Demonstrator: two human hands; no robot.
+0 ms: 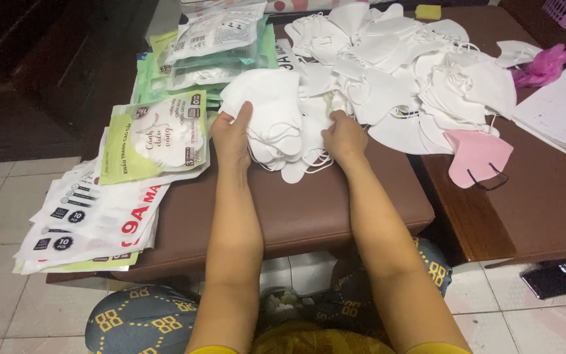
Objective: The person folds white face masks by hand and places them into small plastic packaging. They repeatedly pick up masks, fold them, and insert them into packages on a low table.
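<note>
Dim, soft indoor light; white masks (388, 72) slightly overexposed; upper-left corner dark; mild overall softness.

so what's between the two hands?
In the head view, a stack of white face masks fills the gap: the left hand grips its left edge, the right hand its right, above the brown cushion.

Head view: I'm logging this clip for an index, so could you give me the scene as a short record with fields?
Setting: brown padded bench beside a wooden table, tiled floor
Left hand: grips the left side of a stack of white face masks
Right hand: on the right side of the same stack
Loose masks: big white pile behind the hands
Odd one: pink mask at the pile's right edge
Packaging: flat printed pouches stacked at left
Other: papers, phone on the floor
</note>
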